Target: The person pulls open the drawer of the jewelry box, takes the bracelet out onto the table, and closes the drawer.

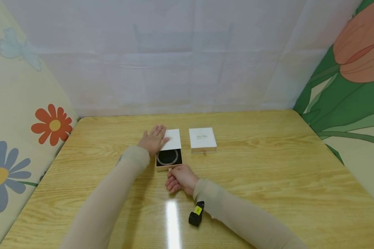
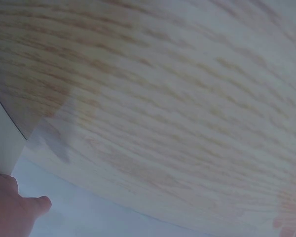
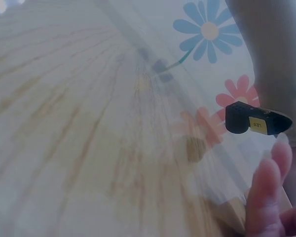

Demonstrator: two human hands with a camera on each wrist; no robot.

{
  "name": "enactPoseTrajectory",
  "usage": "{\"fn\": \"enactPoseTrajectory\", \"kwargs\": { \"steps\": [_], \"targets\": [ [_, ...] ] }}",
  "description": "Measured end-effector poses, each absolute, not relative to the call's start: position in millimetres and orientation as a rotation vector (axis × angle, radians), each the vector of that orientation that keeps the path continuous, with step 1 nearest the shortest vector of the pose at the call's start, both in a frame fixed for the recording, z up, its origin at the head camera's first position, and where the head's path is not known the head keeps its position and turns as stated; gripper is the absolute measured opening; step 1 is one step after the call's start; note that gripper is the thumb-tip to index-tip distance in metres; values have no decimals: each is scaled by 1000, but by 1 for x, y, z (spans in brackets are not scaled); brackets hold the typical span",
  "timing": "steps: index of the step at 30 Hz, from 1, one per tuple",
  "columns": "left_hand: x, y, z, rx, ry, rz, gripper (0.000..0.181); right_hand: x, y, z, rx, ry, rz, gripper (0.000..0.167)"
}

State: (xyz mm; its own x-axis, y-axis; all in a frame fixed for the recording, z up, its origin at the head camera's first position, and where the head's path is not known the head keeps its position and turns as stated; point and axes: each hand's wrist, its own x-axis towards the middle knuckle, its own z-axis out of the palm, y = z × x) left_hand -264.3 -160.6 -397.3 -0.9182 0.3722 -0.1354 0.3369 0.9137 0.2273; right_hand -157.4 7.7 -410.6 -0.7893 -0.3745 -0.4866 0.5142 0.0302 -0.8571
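A white drawer-style box (image 1: 174, 139) lies on the table, its drawer (image 1: 178, 162) pulled partway out toward me. Inside, on a black lining, sits a pale translucent bangle (image 1: 176, 157). My left hand (image 1: 152, 141) rests on the left part of the white sleeve with its fingers extended; in the left wrist view only part of it shows at the lower left corner. At the drawer's front edge, my right hand (image 1: 182, 178) pinches the small pull tab (image 1: 170, 169) between thumb and forefinger, the other fingers curled. The right wrist view shows just its fingers (image 3: 266, 197).
To the right stands a second white box (image 1: 202, 138), closed, with a small tab at its front. Both lie on a wood-grain table (image 1: 268, 173). A white cloth (image 1: 180, 69) hangs behind, and flower-patterned panels flank the sides. A black wrist device (image 1: 196, 214) is on my right wrist.
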Motion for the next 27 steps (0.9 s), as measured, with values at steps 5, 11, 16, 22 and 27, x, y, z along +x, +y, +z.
{"fn": "enactPoseTrajectory", "kwargs": {
  "steps": [5, 11, 16, 22, 27],
  "targets": [
    [-264, -161, -397, 541, 2895, 298, 65, -156, 8, -411, 149, 1686, -1829, 23],
    [-265, -161, -397, 545, 2893, 297, 65, -155, 8, -411, 147, 1683, -1834, 23],
    [-265, -161, -397, 545, 2887, 299, 65, -155, 8, -411, 144, 1684, -1827, 24],
    [-265, -161, -396, 547, 2881, 309, 66, -154, 9, -410, 141, 1686, -1821, 24],
    [-265, -161, -397, 550, 2884, 305, 66, -154, 9, -411, 145, 1680, -1825, 24]
  ]
}}
